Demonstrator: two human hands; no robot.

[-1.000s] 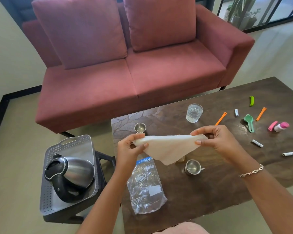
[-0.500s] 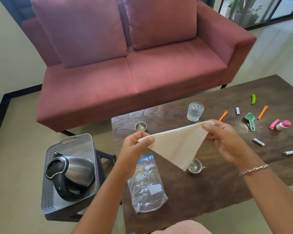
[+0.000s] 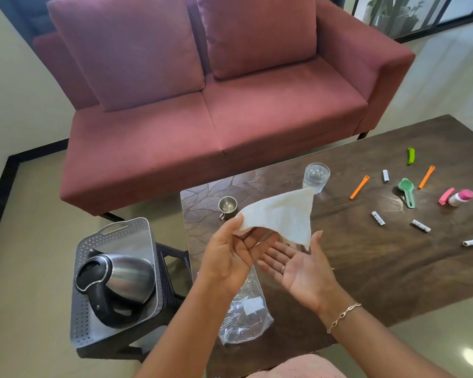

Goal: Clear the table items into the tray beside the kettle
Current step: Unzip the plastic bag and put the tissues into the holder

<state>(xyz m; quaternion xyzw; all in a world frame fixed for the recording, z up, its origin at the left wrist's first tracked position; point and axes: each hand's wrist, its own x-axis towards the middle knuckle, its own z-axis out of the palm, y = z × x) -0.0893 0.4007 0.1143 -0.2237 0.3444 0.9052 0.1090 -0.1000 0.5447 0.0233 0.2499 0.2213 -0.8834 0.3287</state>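
Left hand [image 3: 228,259], centre frame: the grip pinches one corner of a white cloth [image 3: 281,214] between thumb and fingers, and the cloth is held up in the air above the table [image 3: 366,268]. The cloth spreads up and right, and its far tip overlaps the glass tumbler [image 3: 316,177] in the picture.

Right hand [image 3: 303,271], just right of the left: palm up, fingers straight, grip fully open and holding nothing. It sits under the cloth's hanging lower corner; can't tell if that corner touches the thumb. There is a bracelet [image 3: 343,316] on that wrist.

A grey perforated tray [image 3: 115,230] is at lower left, on a dark stool beside the table, with a steel kettle [image 3: 120,279] lying in it.

On the table:
- a steel cup [image 3: 228,205] near the upper left corner
- a clear plastic bag [image 3: 246,315] flat at the near edge, partly under the hands
- on the right side, well apart from the hands: two orange clips [image 3: 359,187], a green clip [image 3: 411,156], a green scoop [image 3: 406,192], a pink clip [image 3: 446,195] touching a pink-capped bottle [image 3: 460,197], and small white tubes [image 3: 378,218] scattered about

A red sofa [image 3: 230,118] fills the top of the frame.
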